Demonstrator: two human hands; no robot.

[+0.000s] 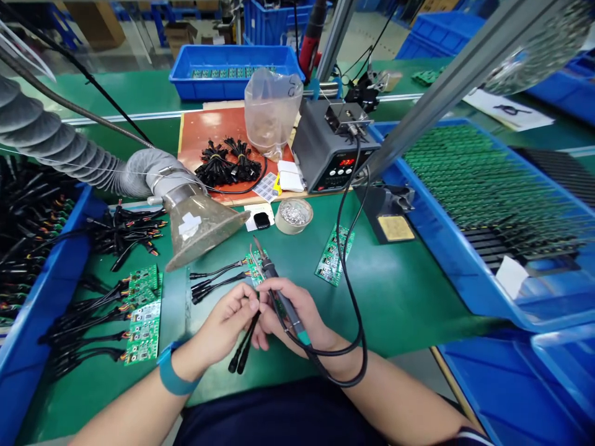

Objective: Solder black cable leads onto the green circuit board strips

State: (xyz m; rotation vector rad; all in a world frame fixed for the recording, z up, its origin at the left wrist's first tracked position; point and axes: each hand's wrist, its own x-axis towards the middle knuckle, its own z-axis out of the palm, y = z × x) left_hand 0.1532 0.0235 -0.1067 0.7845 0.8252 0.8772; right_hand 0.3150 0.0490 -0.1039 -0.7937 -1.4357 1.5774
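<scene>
My right hand [297, 316] grips a soldering iron [275, 280] like a pen, its tip pointing up-left over a small green circuit board [255, 265] on the green mat. My left hand [229, 322] is pinched on black cables [244, 350] whose connector ends hang toward me. The two hands touch each other just below the board. Black wired leads [216, 279] run left from the board. A blue band [173, 371] circles my left wrist. The iron's black cord [351, 291] loops round my right forearm.
A clear fume-extractor funnel [198, 226] on a grey hose hangs just left of the board. Behind stand a soldering station [332, 152], a tip-cleaner tin [294, 215], another board [333, 255], finished boards with cables [142, 310], blue bins [493, 204] at right and left.
</scene>
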